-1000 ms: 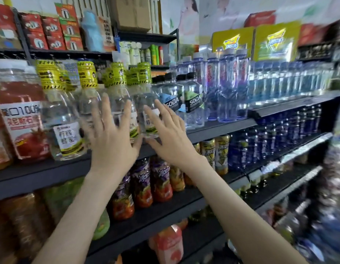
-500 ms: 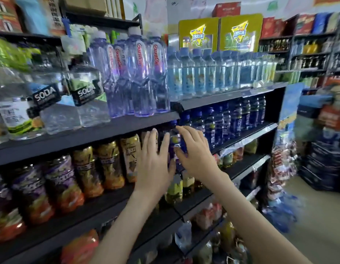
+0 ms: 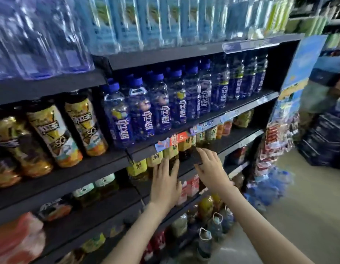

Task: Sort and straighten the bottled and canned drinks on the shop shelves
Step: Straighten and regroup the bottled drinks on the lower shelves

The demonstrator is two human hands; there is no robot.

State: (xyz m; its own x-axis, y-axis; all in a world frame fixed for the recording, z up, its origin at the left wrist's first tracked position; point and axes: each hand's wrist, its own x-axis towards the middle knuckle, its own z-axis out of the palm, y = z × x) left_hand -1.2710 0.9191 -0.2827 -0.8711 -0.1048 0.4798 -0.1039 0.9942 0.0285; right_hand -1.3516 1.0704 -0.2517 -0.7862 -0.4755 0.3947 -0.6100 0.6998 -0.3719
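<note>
Both hands reach to the third shelf point(image 3: 74, 174) down, a dark, matt metal board whose front lip carries glossy paper price tags point(image 3: 181, 138). The left hand point(image 3: 165, 185) lies flat, its fingers point(image 3: 165, 168) straight and pressed close together against the front of the yellow-labelled bottles point(image 3: 138, 166) - smooth plastic cylinders of dark tea that stand upright in a row along the shelf front, long axis vertical, labels facing the aisle. The right hand point(image 3: 213, 170) is just beside it, palm down, its fingers point(image 3: 205, 155) straight and slightly spread over a dark stretch of shelf to the right of that row, gripping nothing. The bottles' caps and shoulders are hidden behind the lip of the shelf above, and whether the right fingertips touch a bottle cannot be told. One shelf up, ribbed blue bottles point(image 3: 138, 111) with round blue caps stand upright, white lettering running up their sleeves; to their left are gold-wrapped bottles point(image 3: 81, 126) with shiny film labels, leaning in the wide lens. The clear bottles point(image 3: 127, 21) on the top shelf are smeared by blur and cut off at the frame edge - their labels are unreadable. The lower shelves and the goods on the pale floor point(image 3: 308, 197) are blurred too
</note>
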